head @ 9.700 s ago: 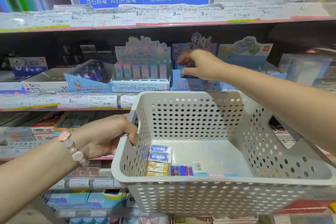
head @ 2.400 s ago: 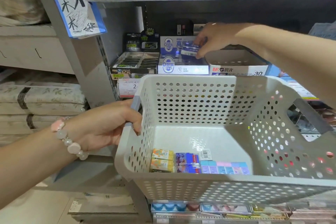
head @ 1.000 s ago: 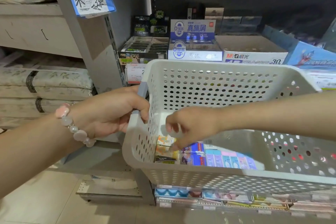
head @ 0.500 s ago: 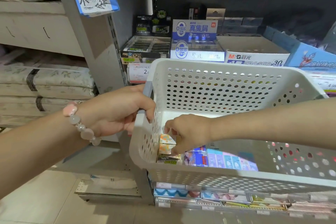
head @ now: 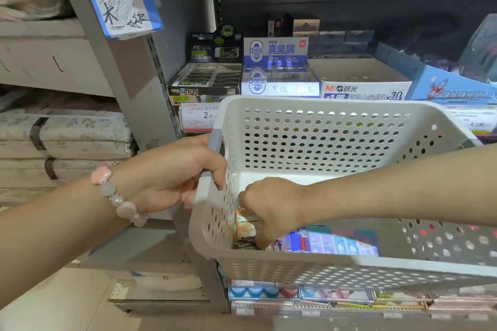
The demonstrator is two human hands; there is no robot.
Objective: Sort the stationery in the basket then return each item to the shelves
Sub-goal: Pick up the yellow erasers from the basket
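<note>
A white perforated basket (head: 322, 126) is held in front of the shelves. My left hand (head: 172, 172) grips its grey handle at the left rim. My right hand (head: 271, 209) reaches down into the basket's left front corner, fingers closed around a small yellow-patterned eraser (head: 246, 228) that is tilted up from the floor. A dark packet marked 30% (head: 243, 245) lies under it. A row of blue and pastel eraser packs (head: 330, 243) lines the basket's front wall to the right.
Behind the basket the shelf holds a black eraser display box (head: 207, 80), a blue-white box (head: 277, 70), an M&G eraser box (head: 360, 80) and a blue carton (head: 451, 88). A grey upright (head: 129, 88) stands left, folded bedding (head: 61, 131) beyond it.
My right hand left the shelf and dipped into the basket's left corner, then closed on the yellow eraser and tipped it up. The basket has risen slightly towards the shelf.
</note>
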